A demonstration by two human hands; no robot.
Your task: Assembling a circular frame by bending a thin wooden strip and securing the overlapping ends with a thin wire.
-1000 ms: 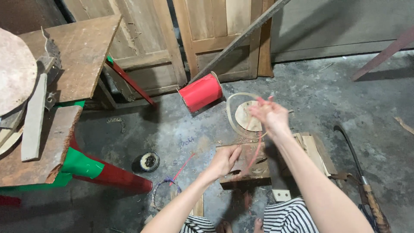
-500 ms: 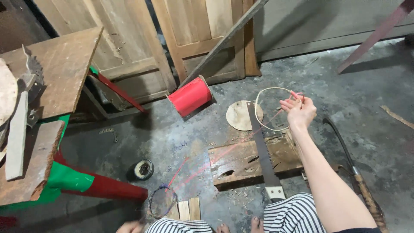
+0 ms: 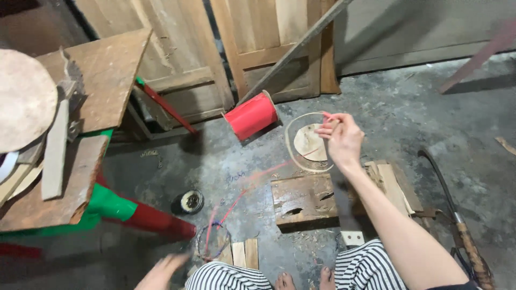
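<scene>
My right hand (image 3: 342, 138) is raised over the floor, its fingers pinched on a thin pale hoop (image 3: 291, 153) and a red string (image 3: 243, 192). The string runs down and left from the hand toward a small ring (image 3: 200, 248) near my knees. Under the hoop a round wooden disc (image 3: 307, 144) lies on the concrete. A red spool (image 3: 251, 114) lies on its side just left of the hoop. My left hand (image 3: 160, 272) is low at the bottom edge beside the small ring, blurred, and its grip is unclear.
A worn wooden block (image 3: 302, 197) and loose boards (image 3: 391, 185) lie before my feet. A small black round tin (image 3: 188, 202) sits to the left. A curved blade with a wooden handle (image 3: 466, 243) lies right. A cluttered workbench (image 3: 102, 80) stands left, wooden doors (image 3: 269, 37) behind.
My left hand dropped from beside the wooden block to the bottom edge. My right hand stayed raised with the hoop, and the string now stretches longer between the hands.
</scene>
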